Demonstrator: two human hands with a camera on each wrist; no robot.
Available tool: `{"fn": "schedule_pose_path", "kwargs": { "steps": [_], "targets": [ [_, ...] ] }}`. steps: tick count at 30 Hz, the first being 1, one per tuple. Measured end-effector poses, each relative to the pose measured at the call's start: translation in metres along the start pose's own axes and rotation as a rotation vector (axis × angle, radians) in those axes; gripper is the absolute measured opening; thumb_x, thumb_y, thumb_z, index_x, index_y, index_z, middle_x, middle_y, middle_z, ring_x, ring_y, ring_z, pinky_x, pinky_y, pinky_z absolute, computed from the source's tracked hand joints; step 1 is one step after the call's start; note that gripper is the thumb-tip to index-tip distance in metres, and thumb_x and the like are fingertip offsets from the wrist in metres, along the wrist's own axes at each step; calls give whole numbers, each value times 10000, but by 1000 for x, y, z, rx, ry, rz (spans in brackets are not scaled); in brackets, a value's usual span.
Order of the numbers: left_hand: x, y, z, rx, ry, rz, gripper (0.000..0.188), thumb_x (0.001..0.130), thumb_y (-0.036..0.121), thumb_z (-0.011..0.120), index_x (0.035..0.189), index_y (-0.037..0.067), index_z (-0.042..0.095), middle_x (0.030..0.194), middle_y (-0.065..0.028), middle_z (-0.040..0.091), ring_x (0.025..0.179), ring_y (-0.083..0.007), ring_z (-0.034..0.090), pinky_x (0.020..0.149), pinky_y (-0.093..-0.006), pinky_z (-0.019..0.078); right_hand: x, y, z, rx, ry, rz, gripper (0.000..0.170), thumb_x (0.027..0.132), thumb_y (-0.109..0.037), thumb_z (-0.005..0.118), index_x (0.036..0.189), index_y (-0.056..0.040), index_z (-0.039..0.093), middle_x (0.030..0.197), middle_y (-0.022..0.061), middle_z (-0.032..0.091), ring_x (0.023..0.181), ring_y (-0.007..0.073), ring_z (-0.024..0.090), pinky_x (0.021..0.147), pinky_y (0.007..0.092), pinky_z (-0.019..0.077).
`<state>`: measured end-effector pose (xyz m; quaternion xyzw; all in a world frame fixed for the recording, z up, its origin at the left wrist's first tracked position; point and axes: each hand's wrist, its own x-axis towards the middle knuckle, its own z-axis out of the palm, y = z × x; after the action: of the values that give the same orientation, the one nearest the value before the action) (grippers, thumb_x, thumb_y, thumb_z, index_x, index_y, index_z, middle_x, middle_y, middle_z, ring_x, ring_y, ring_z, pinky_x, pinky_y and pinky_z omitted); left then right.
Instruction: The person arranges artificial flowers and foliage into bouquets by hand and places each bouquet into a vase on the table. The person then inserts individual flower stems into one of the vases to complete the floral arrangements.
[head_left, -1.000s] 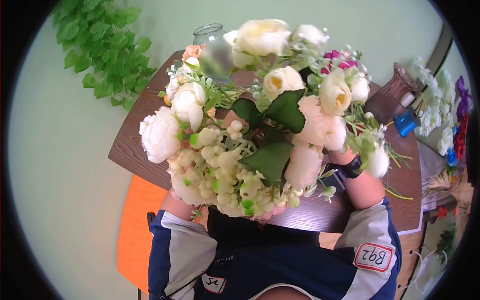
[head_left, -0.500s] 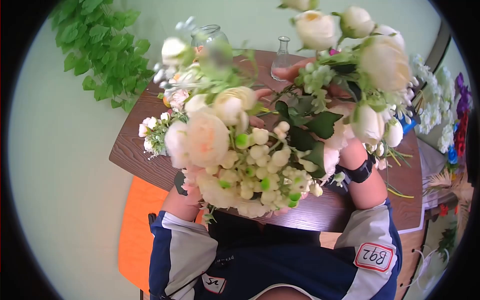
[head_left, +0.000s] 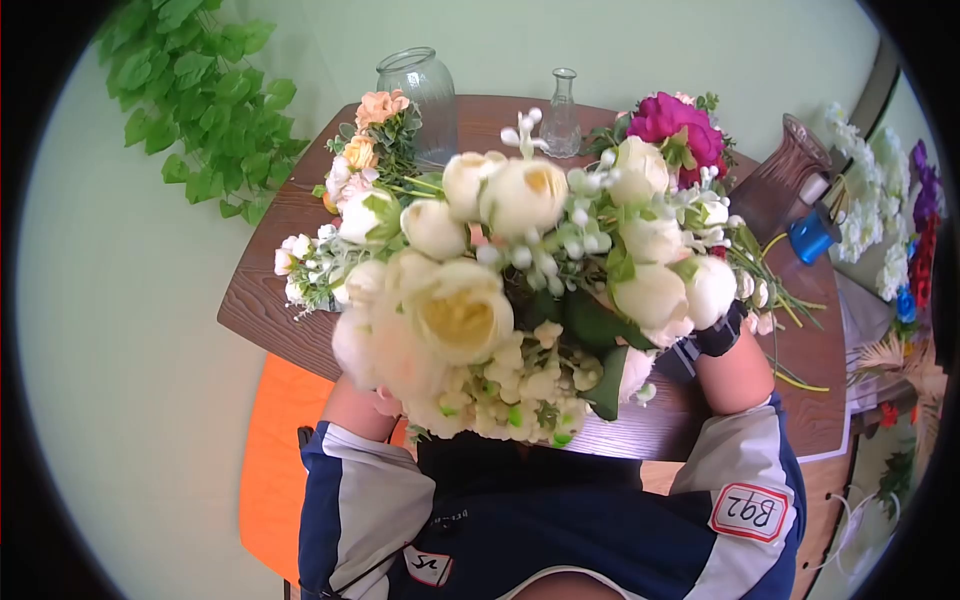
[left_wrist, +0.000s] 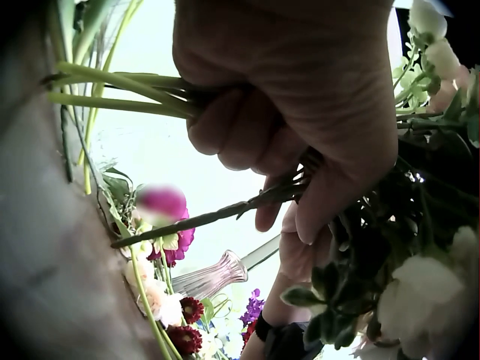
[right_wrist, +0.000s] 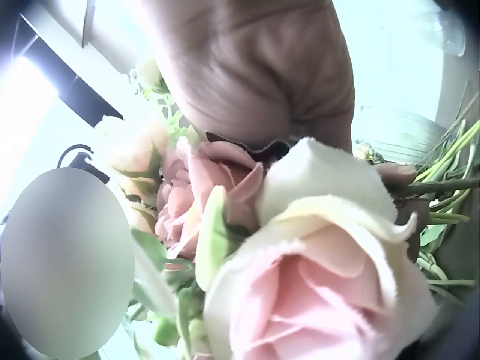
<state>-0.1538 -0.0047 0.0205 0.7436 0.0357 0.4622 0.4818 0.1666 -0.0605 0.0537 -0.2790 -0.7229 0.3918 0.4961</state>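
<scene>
Over the near part of the table (head_left: 258, 290), a bouquet of cream blooms (head_left: 522, 257) is held up between two raised arms and hides both hands from the head camera. The left forearm (head_left: 358, 408) reaches forward from the left; the right forearm (head_left: 738, 372), with a black wristband (head_left: 722, 338), reaches in from the other side. Up close, the left hand (left_wrist: 285, 105) has its fingers curled tightly round a bunch of stems (left_wrist: 124, 90), whose cut ends jut out past the fist, and a dark stem (left_wrist: 214, 216) slants out near the thumb. Just beside it is the right hand (right_wrist: 259, 67), palm side showing; a pink rose (right_wrist: 307, 307) covers its fingers, so I cannot tell what they grip.

The lower blooms overlap the table's front edge. Wood shows at the left corner, along the right side, and at the back between a wide glass jar (head_left: 430, 110) and a small glass bottle (head_left: 563, 118). A magenta flower (head_left: 672, 125) stands close behind the bouquet's right side; a tinted vase (head_left: 785, 165) and a blue spool (head_left: 813, 236) sit farther right.
</scene>
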Motion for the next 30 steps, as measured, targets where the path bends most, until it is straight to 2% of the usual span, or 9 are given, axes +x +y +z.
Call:
{"fn": "schedule_pose_path", "kwargs": {
  "steps": [5, 7, 9, 10, 21, 24, 26, 29, 30],
  "targets": [
    [0, -1, 1, 27, -14, -3, 114, 873, 223, 444, 830, 118, 452, 785, -36, 451, 699, -158, 448, 639, -292, 373, 27, 9, 2, 96, -7, 70, 321, 724, -188, 662, 1010, -51, 612, 969, 84, 633, 835, 182, 608, 763, 305, 475],
    [3, -3, 2, 32, -25, 1, 112, 873, 222, 444, 833, 118, 452, 788, -36, 451, 701, -158, 448, 641, -293, 374, -22, 3, -4, 127, -3, 98, 318, 725, -186, 660, 1009, -51, 612, 969, 83, 633, 835, 182, 608, 763, 305, 475],
    [4, -3, 3, 41, -32, 1, 111, 873, 222, 444, 835, 118, 452, 791, -36, 451, 704, -159, 448, 643, -294, 374, -15, 5, 2, 164, -5, 126, 314, 727, -183, 659, 1009, -52, 612, 968, 83, 633, 835, 182, 608, 763, 305, 475],
    [3, -3, 3, 48, -33, 1, 111, 872, 222, 444, 836, 117, 452, 793, -37, 451, 706, -159, 448, 644, -294, 374, 28, 10, 12, 184, -7, 139, 313, 727, -182, 658, 1008, -52, 612, 968, 83, 633, 835, 182, 608, 763, 305, 475],
    [4, 2, -3, 129, -44, 17, 106, 870, 220, 445, 850, 116, 452, 808, -39, 451, 721, -160, 447, 655, -299, 376, 16, 14, 22, 390, -53, 271, 294, 735, -168, 650, 1004, -54, 613, 967, 82, 632, 835, 182, 607, 765, 306, 474],
    [2, 2, -1, 147, -40, 16, 105, 869, 220, 445, 854, 116, 451, 813, -39, 451, 725, -160, 446, 657, -300, 376, -17, 15, 9, 449, -69, 317, 289, 737, -164, 647, 1002, -55, 613, 967, 82, 632, 835, 182, 607, 766, 307, 474],
    [0, 3, 0, 158, -41, 15, 105, 869, 220, 445, 856, 115, 451, 815, -40, 451, 727, -160, 446, 659, -301, 376, 16, 17, 41, 488, -76, 346, 286, 738, -161, 646, 1001, -55, 614, 966, 81, 632, 836, 182, 607, 766, 307, 474],
    [2, 1, 1, 176, -45, 18, 105, 868, 219, 446, 860, 115, 451, 820, -40, 451, 732, -160, 446, 662, -302, 377, -35, 17, 7, 543, -85, 385, 281, 740, -157, 643, 1000, -56, 614, 966, 81, 632, 836, 182, 607, 766, 307, 474],
    [2, 2, 1, 184, -47, 18, 104, 868, 219, 446, 861, 115, 451, 821, -40, 451, 733, -160, 446, 663, -303, 377, 1, 19, 27, 563, -89, 398, 279, 741, -156, 643, 1000, -56, 614, 966, 81, 632, 836, 182, 607, 766, 307, 474]
  ]
}}
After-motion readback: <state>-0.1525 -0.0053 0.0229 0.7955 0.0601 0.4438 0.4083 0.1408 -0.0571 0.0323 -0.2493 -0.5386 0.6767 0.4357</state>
